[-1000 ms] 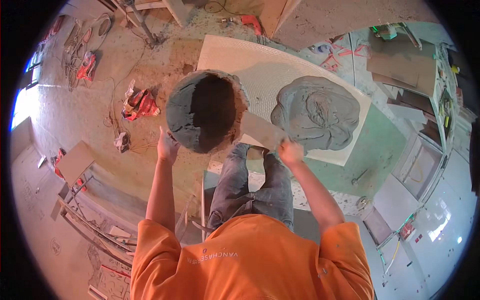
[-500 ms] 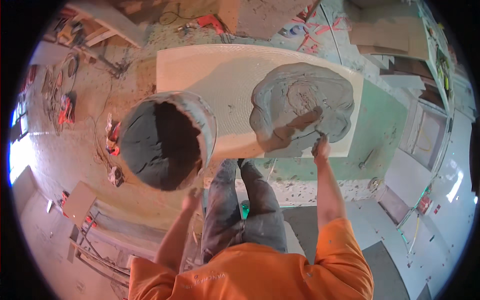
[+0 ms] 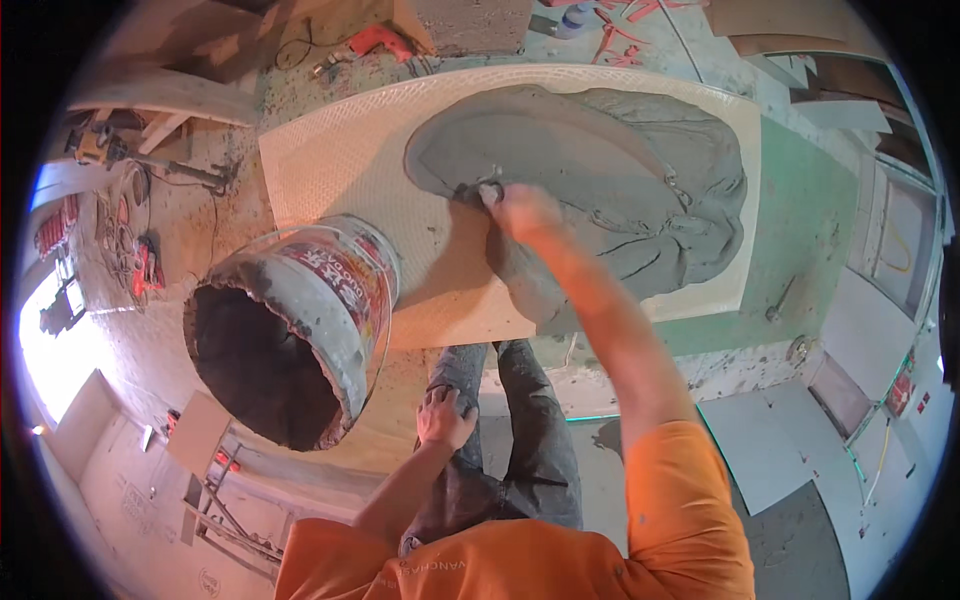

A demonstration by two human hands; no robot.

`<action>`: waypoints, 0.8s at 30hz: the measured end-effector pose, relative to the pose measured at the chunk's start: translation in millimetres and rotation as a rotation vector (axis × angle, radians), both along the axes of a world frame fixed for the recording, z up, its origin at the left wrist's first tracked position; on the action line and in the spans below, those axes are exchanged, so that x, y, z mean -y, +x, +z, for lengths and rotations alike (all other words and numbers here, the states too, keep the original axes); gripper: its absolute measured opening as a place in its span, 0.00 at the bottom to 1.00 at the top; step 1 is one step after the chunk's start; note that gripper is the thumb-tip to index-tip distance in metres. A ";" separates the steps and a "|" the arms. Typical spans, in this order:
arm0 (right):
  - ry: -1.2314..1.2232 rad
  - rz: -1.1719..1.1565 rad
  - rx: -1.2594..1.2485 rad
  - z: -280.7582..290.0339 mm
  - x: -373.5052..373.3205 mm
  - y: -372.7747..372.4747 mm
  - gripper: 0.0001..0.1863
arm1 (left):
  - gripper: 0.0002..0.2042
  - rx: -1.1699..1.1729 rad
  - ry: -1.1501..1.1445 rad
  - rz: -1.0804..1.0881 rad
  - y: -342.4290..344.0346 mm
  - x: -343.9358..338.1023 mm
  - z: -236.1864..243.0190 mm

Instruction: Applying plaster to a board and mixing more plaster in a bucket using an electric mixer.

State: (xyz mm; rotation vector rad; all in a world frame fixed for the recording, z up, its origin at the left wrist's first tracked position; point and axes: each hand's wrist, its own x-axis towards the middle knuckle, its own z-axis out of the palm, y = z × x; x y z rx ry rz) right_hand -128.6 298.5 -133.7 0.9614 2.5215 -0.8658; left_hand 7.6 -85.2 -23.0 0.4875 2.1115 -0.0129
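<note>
A large pale slab with a finely textured surface [image 3: 345, 150] lies in front of me. Wet grey mortar [image 3: 560, 140] covers much of its middle and right, smooth at the far left and folded in lumps at the right. My right hand [image 3: 525, 212] is closed around the handle of a mortar-smeared trowel [image 3: 468, 192] at the mortar's left edge. The hand is slightly blurred, and the blade is hard to tell from the mortar. My left hand [image 3: 447, 420] rests on my left thigh, fingers spread, holding nothing. A mortar-crusted bucket [image 3: 345, 290] with a wire handle stands left, its inside dark.
A red power drill [image 3: 380, 43] lies beyond the slab. Red tools [image 3: 147, 265] and cables are on the floor at left. Green board [image 3: 800, 220] shows under the slab's right side. A small metal-framed stand [image 3: 225, 510] is at lower left.
My right hand has moved left and away from me across the slab, and the mortar is spread wider and smoother. My left hand has gone from beside the bucket to my thigh.
</note>
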 end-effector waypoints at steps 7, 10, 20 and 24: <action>0.136 -0.351 0.302 26.6 -199.6 106.4 0.41 | 0.29 -0.025 -0.068 -0.022 -3.2 0.3 -5.2; 0.225 -0.484 0.408 0.7 -300.9 210.6 0.38 | 0.29 -0.002 -0.019 -0.019 -1.6 -1.4 -13.9; -0.169 0.111 -0.427 -66.6 -106.3 264.0 0.29 | 0.29 0.021 -0.071 -0.001 -11.0 -5.0 -16.7; -0.243 0.102 0.101 -40.8 47.8 206.0 0.29 | 0.28 0.002 -0.061 -0.033 -13.7 -11.8 -14.6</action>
